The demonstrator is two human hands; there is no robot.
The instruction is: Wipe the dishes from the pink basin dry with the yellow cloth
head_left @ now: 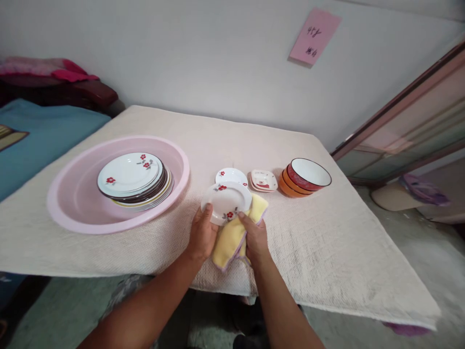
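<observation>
A white plate with red flowers [223, 196] is tilted up between my hands over the table's near side. My left hand [203, 232] grips its left edge, thumb on the face. In my right hand [256, 235] is a yellow cloth with purple edging [230, 242], bunched against the plate's lower right rim. Just behind the held plate lies another flowered white plate [232, 174], partly covered by it. To the right of that sit small square dishes [264, 180], stacked.
At the left, a pink basin [69, 213] holds a stack of plates [127, 173]. Stacked orange and red bowls [303, 178] stand on the right. All rest on a cream table cover [327, 261] against a wall bearing a pink note [314, 36]. A bin [392, 194] stands on the floor at right.
</observation>
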